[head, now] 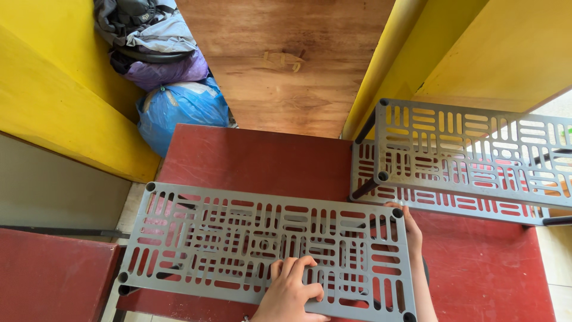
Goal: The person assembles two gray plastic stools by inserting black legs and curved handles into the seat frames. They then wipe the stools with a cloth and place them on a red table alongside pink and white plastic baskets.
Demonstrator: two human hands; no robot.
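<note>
My left hand (290,292) lies flat, fingers spread, on top of the grey slotted shelf panel (262,247), near its front edge. My right hand (411,229) curls round the panel's right edge, gripping it. Panel sits level over the red floor (256,161). Second grey shelf rack (471,158) stands just right. Blue bag (179,110), stuffed full, contents hidden; grey backpack (143,30) lies above it.

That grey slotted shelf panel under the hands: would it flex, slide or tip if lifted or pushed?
The grey shelf panel looks like moulded plastic full of slots, so probably light and fairly stiff, perhaps bowing slightly along its length. The left hand lies flat on top, the right hand at its far edge; the slots should offer grip. It seems perched on thin poles, so an off-centre push might tip it.
</note>
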